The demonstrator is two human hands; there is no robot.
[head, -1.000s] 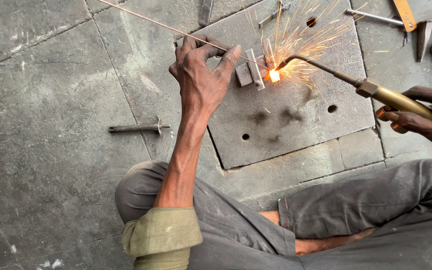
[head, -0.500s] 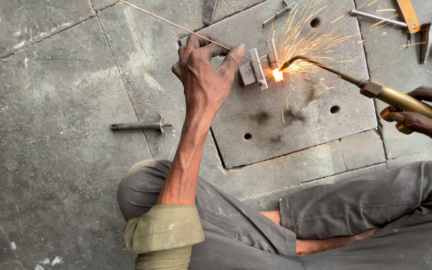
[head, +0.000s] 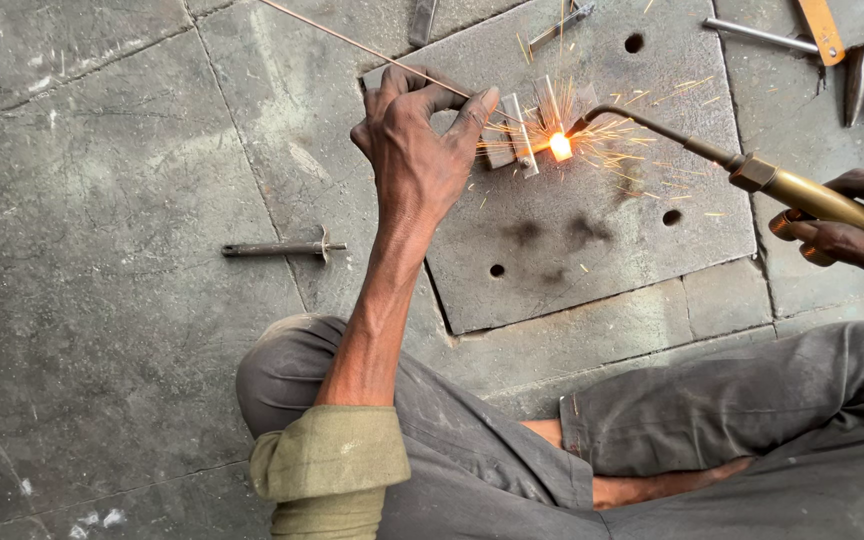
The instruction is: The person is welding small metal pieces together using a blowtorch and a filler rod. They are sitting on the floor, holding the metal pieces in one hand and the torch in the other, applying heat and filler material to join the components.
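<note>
Bolt [head: 282, 247] on stone floor at 9 o'clock of my left hand [head: 417, 150], which pinches 1 filler rod [head: 352, 42]. Small metal workpiece [head: 522, 135] glowing on perforated steel plate [head: 602, 230]. My right hand [head: 857, 225], at 3 o'clock, wraps 1 brass torch [head: 802, 192].

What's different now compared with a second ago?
Very little. The spray of sparks looks smaller and lower. The left hand still pinches the thin rod, the right hand still holds the brass torch, and the glowing spot stays on the small metal pieces.
</note>
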